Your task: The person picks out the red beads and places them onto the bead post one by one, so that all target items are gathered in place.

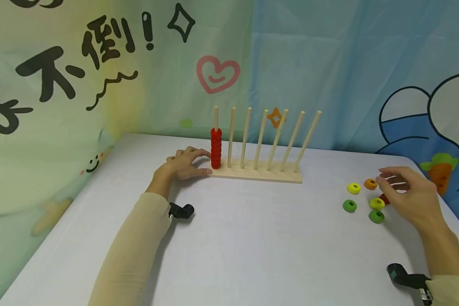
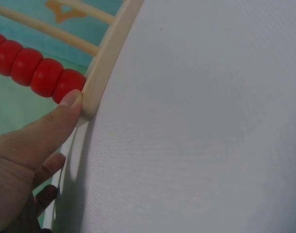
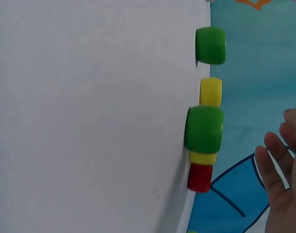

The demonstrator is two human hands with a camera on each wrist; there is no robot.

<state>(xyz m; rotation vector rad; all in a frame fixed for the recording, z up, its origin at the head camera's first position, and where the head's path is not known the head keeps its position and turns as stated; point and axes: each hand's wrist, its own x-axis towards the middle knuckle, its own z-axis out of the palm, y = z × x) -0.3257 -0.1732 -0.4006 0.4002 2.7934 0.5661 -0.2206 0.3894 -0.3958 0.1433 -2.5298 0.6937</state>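
Observation:
A wooden peg rack (image 1: 256, 173) with several upright pegs stands at the back of the table. Its leftmost peg carries a stack of red beads (image 1: 216, 148); the other pegs are bare. My left hand (image 1: 185, 163) grips the rack's left end, thumb (image 2: 70, 104) against the base corner beside the lowest red bead. On the right, my right hand (image 1: 413, 193) hovers above loose beads, fingers loosely bent, holding nothing. Nearest to its fingertips lies an orange bead (image 1: 370, 184). A dark red bead (image 1: 384, 199) is partly hidden beneath the hand.
Two yellow beads (image 1: 353, 188) and two green beads (image 1: 349, 206) lie near the right hand. The white table (image 1: 252, 246) ends at a printed backdrop (image 1: 310, 63) behind the rack. A black wrist mount (image 1: 181, 211) sits at the left sleeve, another (image 1: 405, 276) at the right.

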